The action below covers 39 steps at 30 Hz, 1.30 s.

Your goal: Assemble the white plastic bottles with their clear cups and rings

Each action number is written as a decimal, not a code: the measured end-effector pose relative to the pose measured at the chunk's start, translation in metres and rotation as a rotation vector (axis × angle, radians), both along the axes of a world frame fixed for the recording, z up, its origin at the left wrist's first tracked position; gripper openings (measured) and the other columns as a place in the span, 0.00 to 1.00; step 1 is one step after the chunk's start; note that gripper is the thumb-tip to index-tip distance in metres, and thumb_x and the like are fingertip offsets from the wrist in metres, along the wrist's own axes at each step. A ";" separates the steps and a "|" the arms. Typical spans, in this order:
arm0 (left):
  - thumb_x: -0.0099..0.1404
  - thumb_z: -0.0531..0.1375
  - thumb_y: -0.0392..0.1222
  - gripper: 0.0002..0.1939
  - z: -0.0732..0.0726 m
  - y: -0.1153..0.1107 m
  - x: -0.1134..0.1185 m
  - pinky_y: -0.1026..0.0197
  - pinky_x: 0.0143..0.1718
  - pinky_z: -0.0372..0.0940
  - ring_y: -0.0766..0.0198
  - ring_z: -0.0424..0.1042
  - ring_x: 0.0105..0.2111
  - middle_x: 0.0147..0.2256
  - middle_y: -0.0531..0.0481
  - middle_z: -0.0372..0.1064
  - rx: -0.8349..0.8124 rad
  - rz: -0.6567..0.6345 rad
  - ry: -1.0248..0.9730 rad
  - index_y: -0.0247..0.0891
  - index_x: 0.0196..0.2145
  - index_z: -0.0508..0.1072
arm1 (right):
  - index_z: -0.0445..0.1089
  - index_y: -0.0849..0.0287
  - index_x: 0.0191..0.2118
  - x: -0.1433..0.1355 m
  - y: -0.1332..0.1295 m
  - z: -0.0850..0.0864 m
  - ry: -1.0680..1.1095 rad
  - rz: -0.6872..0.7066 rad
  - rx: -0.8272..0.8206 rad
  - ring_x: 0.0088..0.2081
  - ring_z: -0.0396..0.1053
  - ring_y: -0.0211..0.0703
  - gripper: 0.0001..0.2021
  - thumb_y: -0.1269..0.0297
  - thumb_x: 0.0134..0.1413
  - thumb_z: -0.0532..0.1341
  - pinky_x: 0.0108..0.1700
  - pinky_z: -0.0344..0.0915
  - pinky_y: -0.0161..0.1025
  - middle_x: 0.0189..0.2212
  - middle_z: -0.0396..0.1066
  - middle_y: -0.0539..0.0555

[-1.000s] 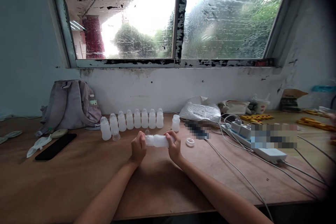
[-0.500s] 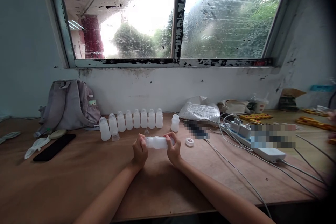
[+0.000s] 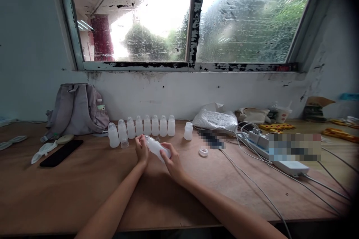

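Note:
A frosted white bottle (image 3: pixel 156 148) is held tilted above the table, its clear top toward the upper left. My left hand (image 3: pixel 142 150) is closed around that top end. Around the bottle's base end wrap the fingers of my right hand (image 3: pixel 172 160). Behind my hands stands a row of several similar capped bottles (image 3: pixel 131 128). One bottle without a cap (image 3: pixel 188 131) stands to their right, and a white ring (image 3: pixel 203 152) lies in front of it. A small clear cap (image 3: pixel 125 144) sits before the row's left part.
A grey backpack (image 3: pixel 75 110) and a black phone (image 3: pixel 61 153) are on the left of the wooden table (image 3: pixel 157 201). Toward the right are a silver package (image 3: pixel 215 117), a power strip (image 3: pixel 288 165) with cables, and yellow objects (image 3: pixel 276 127).
The held bottle has turned from level to slanting, its top end raised to the left. Both my hands have shifted left, and the view has moved slightly.

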<state>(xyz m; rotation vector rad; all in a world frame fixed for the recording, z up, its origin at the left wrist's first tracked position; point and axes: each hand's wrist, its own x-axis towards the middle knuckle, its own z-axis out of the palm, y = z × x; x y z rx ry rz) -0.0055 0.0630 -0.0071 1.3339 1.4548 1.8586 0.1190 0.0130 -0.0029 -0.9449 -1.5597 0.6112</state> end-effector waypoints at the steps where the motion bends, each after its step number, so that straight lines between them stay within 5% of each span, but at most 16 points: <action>1: 0.62 0.41 0.54 0.18 0.000 0.003 -0.002 0.66 0.21 0.58 0.68 0.61 0.19 0.22 0.55 0.59 -0.008 -0.031 -0.049 0.38 0.34 0.59 | 0.60 0.55 0.45 -0.003 -0.001 -0.001 -0.011 0.067 -0.032 0.38 0.65 0.43 0.17 0.61 0.47 0.56 0.39 0.60 0.38 0.37 0.67 0.52; 6: 0.61 0.44 0.54 0.18 0.000 0.001 0.007 0.69 0.20 0.57 0.70 0.60 0.19 0.20 0.56 0.58 0.067 -0.299 -0.019 0.37 0.29 0.62 | 0.46 0.55 0.53 -0.002 0.010 -0.009 0.008 0.255 -0.121 0.35 0.66 0.41 0.33 0.64 0.41 0.61 0.35 0.63 0.37 0.36 0.67 0.52; 12: 0.59 0.50 0.48 0.13 -0.004 -0.003 0.018 0.66 0.28 0.64 0.67 0.67 0.29 0.32 0.49 0.67 0.118 -0.387 0.208 0.37 0.35 0.66 | 0.55 0.59 0.44 0.030 0.047 -0.006 -0.007 0.066 -0.038 0.36 0.67 0.43 0.24 0.59 0.40 0.61 0.37 0.63 0.39 0.37 0.67 0.55; 16: 0.59 0.50 0.44 0.10 -0.011 0.007 0.012 0.65 0.30 0.64 0.67 0.67 0.30 0.33 0.48 0.67 0.104 -0.279 0.348 0.36 0.35 0.66 | 0.55 0.59 0.44 0.048 0.065 -0.011 -0.100 -0.142 -0.021 0.37 0.67 0.45 0.25 0.57 0.39 0.61 0.39 0.62 0.41 0.37 0.67 0.57; 24: 0.58 0.49 0.39 0.09 -0.017 0.029 -0.014 0.64 0.33 0.63 0.67 0.68 0.29 0.33 0.48 0.68 0.065 -0.083 0.510 0.36 0.34 0.67 | 0.51 0.61 0.45 0.053 0.083 -0.031 -0.270 -0.217 -0.074 0.42 0.64 0.46 0.25 0.59 0.41 0.59 0.43 0.59 0.41 0.41 0.64 0.60; 29: 0.58 0.50 0.38 0.09 -0.020 0.040 -0.032 0.64 0.35 0.63 0.66 0.69 0.30 0.32 0.50 0.70 -0.057 -0.038 0.544 0.38 0.34 0.67 | 0.55 0.63 0.45 0.062 0.090 -0.032 -0.395 -0.421 -0.070 0.45 0.60 0.49 0.25 0.58 0.40 0.59 0.46 0.56 0.42 0.42 0.61 0.60; 39: 0.56 0.50 0.37 0.08 -0.017 0.048 -0.059 0.64 0.31 0.62 0.64 0.70 0.31 0.30 0.50 0.71 -0.180 0.058 0.600 0.39 0.33 0.68 | 0.61 0.64 0.43 0.075 0.098 -0.035 -0.499 -0.517 -0.204 0.41 0.63 0.47 0.21 0.54 0.44 0.55 0.40 0.58 0.36 0.40 0.64 0.61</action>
